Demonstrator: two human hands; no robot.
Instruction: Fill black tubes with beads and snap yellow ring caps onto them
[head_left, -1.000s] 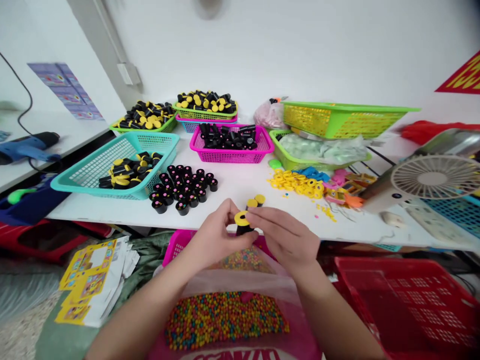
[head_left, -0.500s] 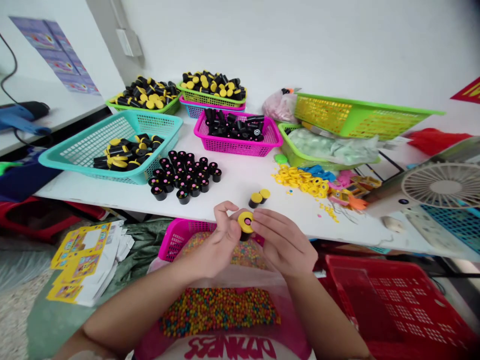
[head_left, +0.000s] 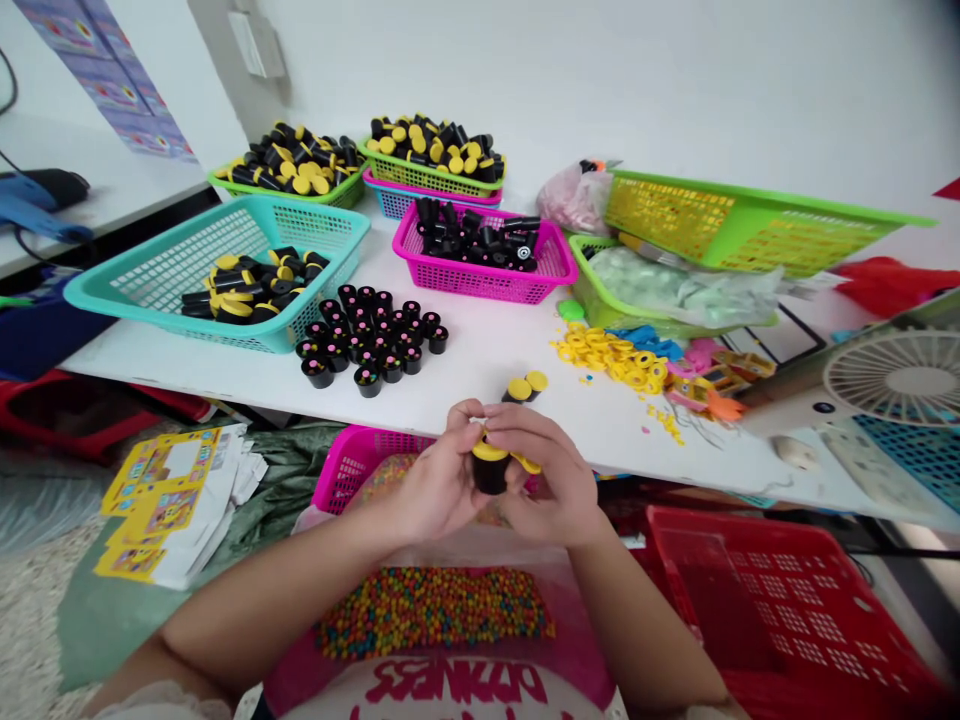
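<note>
Close above the front edge of the table, my left hand (head_left: 439, 475) is closed round a small black cup (head_left: 490, 478) with a yellow ring at its top. My right hand (head_left: 551, 475) is bent beside it, its fingertips meeting my left fingers over the cup's top. Under the right fingers a yellow disc (head_left: 528, 464) shows in part. Two black cups with yellow tops (head_left: 519, 389) stand on the table just beyond my hands. A cluster of open black cups with pink dots inside (head_left: 367, 340) stands to the left.
Small coloured balls (head_left: 439, 610) lie in plastic on my lap. A turquoise basket (head_left: 112, 295), a magenta basket (head_left: 480, 285) and green baskets hold black and yellow parts. Yellow rings (head_left: 611, 360) are heaped to the right, near a fan (head_left: 900, 375). A red crate (head_left: 817, 580) stands low at right.
The black cup has turned from facing me to upright and moved slightly lower. My right fingers have come over its top, and a yellow disc now shows under them.
</note>
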